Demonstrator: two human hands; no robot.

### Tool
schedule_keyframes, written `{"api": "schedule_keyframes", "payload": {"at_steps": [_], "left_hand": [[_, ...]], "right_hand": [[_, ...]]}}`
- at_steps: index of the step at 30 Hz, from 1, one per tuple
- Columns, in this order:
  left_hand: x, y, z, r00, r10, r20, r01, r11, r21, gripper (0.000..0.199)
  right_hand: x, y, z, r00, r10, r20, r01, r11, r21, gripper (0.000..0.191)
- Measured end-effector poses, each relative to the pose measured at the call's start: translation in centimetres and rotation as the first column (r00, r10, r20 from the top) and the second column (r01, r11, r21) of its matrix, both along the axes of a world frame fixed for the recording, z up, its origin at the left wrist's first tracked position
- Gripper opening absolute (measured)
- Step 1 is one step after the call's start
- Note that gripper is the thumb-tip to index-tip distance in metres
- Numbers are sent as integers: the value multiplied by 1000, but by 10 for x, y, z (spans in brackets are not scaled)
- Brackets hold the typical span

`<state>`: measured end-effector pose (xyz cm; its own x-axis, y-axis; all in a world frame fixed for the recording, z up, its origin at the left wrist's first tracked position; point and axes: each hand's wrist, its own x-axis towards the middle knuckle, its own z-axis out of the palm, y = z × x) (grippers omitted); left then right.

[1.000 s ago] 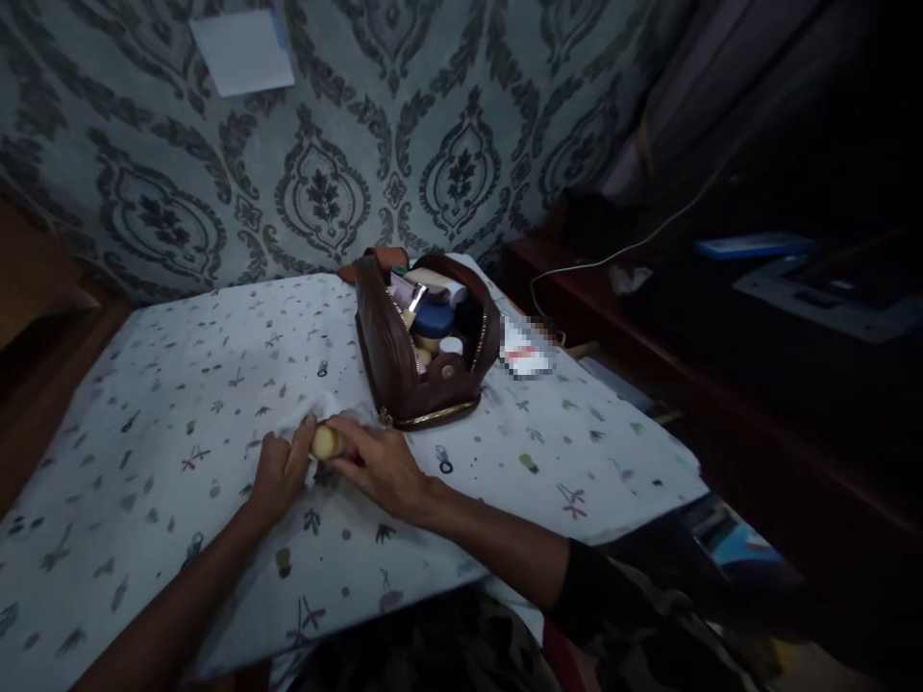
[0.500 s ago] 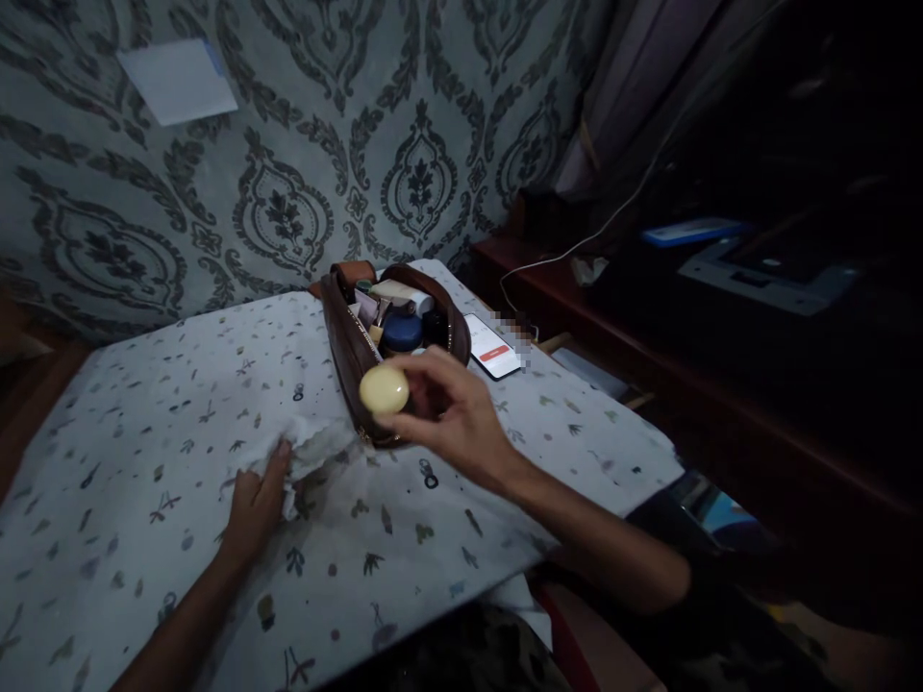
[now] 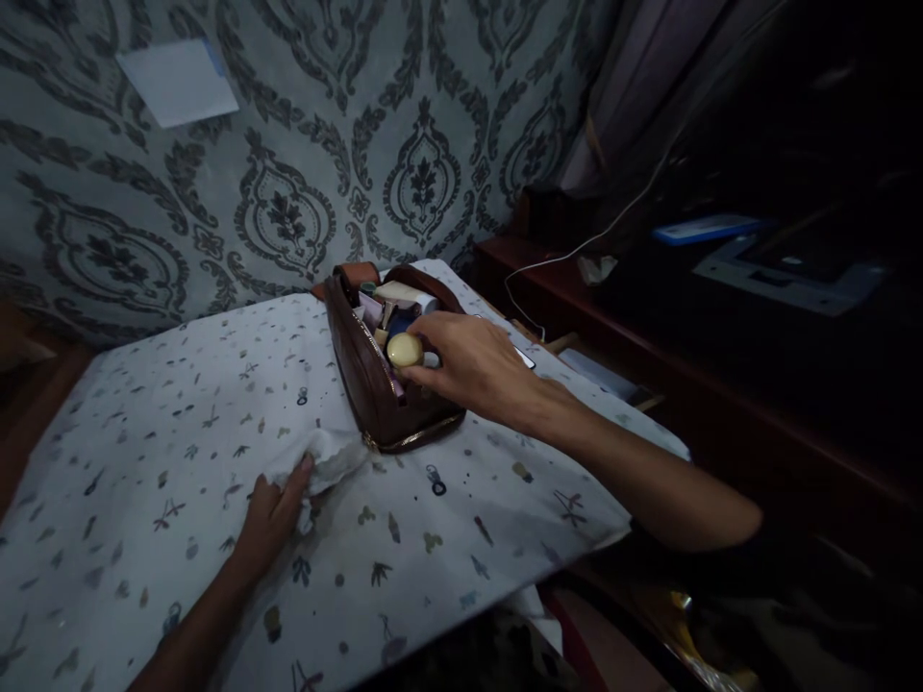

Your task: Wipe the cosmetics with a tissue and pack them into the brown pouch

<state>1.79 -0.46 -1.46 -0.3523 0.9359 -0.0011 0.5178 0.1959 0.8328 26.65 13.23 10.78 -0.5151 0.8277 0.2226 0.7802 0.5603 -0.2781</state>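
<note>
My right hand (image 3: 468, 365) pinches a small round container with a glossy yellowish top (image 3: 405, 351), held at the opening of a brown zip bag (image 3: 353, 360). The bag is unzipped on the table, packed with several small items, among them a dark blue round case (image 3: 402, 320) partly hidden by my fingers and a white cylinder (image 3: 424, 302). To the left of the bag, my left hand (image 3: 278, 505) is closed on a crumpled white wipe or tissue (image 3: 333, 457) lying on the tablecloth.
A patterned white cloth covers the table (image 3: 180, 413). Mostly behind my right hand lies a phone (image 3: 525, 358). A white cable (image 3: 569, 255) runs over the dark red furniture (image 3: 534, 274) at right. A white sheet (image 3: 180, 83) is on the wallpapered wall.
My right hand has carried the round container away from me, from in front of the bag to its opening, now covering much of the phone. My left hand keeps hold of the wipe, shifting slightly.
</note>
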Motion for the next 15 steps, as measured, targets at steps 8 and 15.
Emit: {"api": "schedule_keyframes", "payload": {"at_steps": [8,15], "left_hand": [[3,1,4,997,-76,5,76,997,20,49],[0,0,-1,998,-50,44,51,999,-20,50]], "right_hand": [[-6,13,7,989,12,146,0,996,-85,25],[-4,16,9,994,53,96,-42,992,-118,35]]}}
